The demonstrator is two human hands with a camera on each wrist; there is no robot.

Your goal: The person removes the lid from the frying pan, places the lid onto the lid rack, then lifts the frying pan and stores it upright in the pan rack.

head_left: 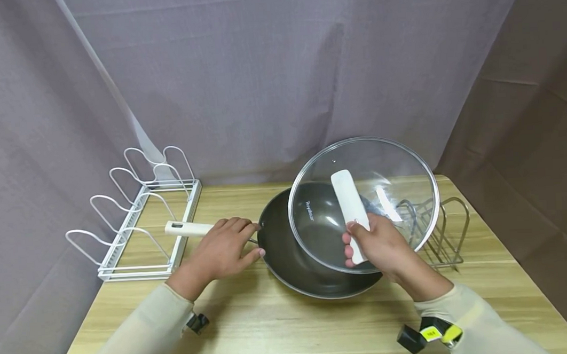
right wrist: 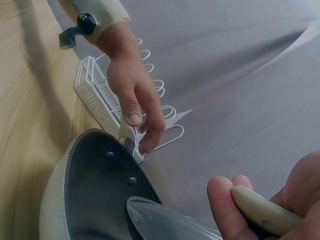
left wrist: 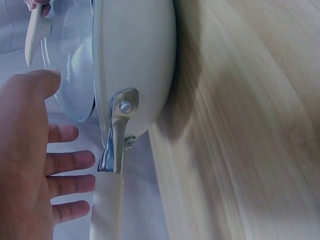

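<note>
My right hand (head_left: 380, 244) grips the white handle (head_left: 349, 203) of a round glass lid (head_left: 383, 161) with a metal rim. Tilted, the lid overlaps the right part of a dark-lined frying pan (head_left: 287, 257) on the table. In the right wrist view the lid's edge (right wrist: 150, 215) dips within the pan's opening. My left hand (head_left: 227, 247) hovers over the inner end of the pan's cream handle (head_left: 187, 228), fingers loosely extended. The left wrist view shows its fingers (left wrist: 70, 185) spread beside the handle's metal bracket (left wrist: 117, 130), apart from it.
A white wire rack (head_left: 110, 261) with upright loops stands on the table's left side, near the end of the pan handle. Behind the lid at right sits a metal wire rack (head_left: 452, 237). Grey curtain (head_left: 259, 82) hangs along the table's back edge.
</note>
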